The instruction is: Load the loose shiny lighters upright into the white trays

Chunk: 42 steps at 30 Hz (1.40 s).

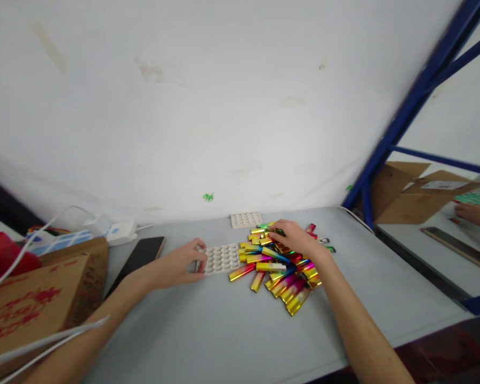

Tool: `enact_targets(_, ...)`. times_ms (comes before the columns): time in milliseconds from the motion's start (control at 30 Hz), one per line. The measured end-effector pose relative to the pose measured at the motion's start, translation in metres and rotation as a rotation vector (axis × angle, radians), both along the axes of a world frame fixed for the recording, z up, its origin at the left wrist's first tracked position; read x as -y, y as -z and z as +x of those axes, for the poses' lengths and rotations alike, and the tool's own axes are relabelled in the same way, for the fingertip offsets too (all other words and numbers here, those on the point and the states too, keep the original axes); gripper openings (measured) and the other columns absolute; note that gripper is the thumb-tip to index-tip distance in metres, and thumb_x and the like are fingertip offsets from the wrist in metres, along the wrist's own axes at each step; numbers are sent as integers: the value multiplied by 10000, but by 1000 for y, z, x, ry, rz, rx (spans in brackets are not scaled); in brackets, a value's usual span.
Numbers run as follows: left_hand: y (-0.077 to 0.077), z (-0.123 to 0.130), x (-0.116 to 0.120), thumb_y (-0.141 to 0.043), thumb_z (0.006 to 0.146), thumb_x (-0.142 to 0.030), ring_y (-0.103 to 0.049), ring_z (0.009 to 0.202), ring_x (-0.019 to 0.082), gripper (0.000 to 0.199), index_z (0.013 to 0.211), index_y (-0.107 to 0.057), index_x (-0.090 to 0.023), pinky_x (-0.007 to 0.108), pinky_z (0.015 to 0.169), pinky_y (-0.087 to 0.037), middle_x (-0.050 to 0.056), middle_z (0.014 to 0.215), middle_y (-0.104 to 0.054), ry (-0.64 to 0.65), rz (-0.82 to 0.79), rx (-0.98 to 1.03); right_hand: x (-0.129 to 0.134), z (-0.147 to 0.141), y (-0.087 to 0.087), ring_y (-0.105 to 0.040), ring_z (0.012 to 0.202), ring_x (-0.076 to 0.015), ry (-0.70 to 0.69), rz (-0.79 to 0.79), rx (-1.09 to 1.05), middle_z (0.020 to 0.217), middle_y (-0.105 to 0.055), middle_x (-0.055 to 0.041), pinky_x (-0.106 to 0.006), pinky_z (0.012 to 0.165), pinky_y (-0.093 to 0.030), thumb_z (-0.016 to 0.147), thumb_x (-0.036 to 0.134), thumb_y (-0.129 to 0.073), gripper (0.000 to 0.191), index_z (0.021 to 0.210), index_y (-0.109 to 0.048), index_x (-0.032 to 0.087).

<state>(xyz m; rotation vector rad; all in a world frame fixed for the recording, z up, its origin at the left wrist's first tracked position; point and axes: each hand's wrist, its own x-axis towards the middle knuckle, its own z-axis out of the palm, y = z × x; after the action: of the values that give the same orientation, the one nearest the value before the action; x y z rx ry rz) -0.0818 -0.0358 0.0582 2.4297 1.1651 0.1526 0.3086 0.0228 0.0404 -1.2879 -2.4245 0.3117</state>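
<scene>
My left hand (pixel 184 264) grips the left end of a white tray (pixel 223 258) with rows of round hollows, fingers curled at its edge and thumb at the near corner. The tray lies flat on the table. To its right spreads a loose pile of slim, shiny metallic lighters (pixel 275 255) in gold, red, blue, green and purple. My right hand (pixel 290 236) is over the far part of the pile, its fingers bent around a dark green-tipped lighter (pixel 279 232). The fingers partly hide that lighter.
A second white tray (pixel 246 219) lies by the wall. At left are a black phone-like slab (pixel 138 261), a power strip (pixel 120 233) and a cardboard box (pixel 36 298) with white cables. A blue metal frame (pixel 388 138) stands at right; beyond it are an open carton (pixel 416 197) and another person's hand (pixel 476 214).
</scene>
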Motion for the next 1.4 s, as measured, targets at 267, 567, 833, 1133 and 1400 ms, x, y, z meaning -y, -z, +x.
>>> enact_targets(267, 22, 0, 10, -723, 840, -357, -648, 1044, 248, 318, 1119, -624, -241, 357, 967, -549, 54, 1177, -655, -122, 128, 167, 2, 2, -6, -733, 1115, -283, 50, 4, 25, 1176, -791, -150, -400, 1046, -532, 1011, 201, -667, 188, 1111, -819, 158)
enact_targets(567, 32, 8, 15, -782, 818, -434, -680, 1066, 270, 571, 1326, -614, -233, 388, 1010, -542, 59, 1203, -701, -250, 153, 283, 0, 8, -10, -772, 1051, -283, 113, 1, 28, 1135, -825, -109, -377, 990, -564, 941, 179, -733, 155, 1020, -862, 211)
enact_targets(833, 40, 13, 13, -789, 820, -471, -670, 1164, 301, 582, 1332, -628, -245, 438, 1084, -514, 76, 1256, -716, -307, 129, 314, -4, 10, -6, -762, 1034, -277, 156, -44, -2, 1082, -822, -95, -386, 982, -560, 943, 248, -749, 103, 983, -838, 217)
enact_targets(1133, 50, 14, 8, -742, 901, -500, -634, 1285, 325, 566, 1385, -612, -238, 500, 1156, -486, 110, 1386, -693, -243, 177, 322, -1, 14, -3, -741, 1025, -247, 98, -14, -122, 1080, -790, -121, -384, 956, -558, 1021, 291, -646, 129, 1064, -710, 187)
enact_targets(1400, 54, 23, 2, -699, 952, -501, -620, 1315, 320, 457, 1318, -633, -237, 510, 1168, -488, 115, 1415, -685, -156, 242, 325, 12, -12, -15, -691, 833, -213, 87, 103, -312, 952, -738, -75, -333, 830, -516, 1102, 366, -442, 245, 1148, -617, 200)
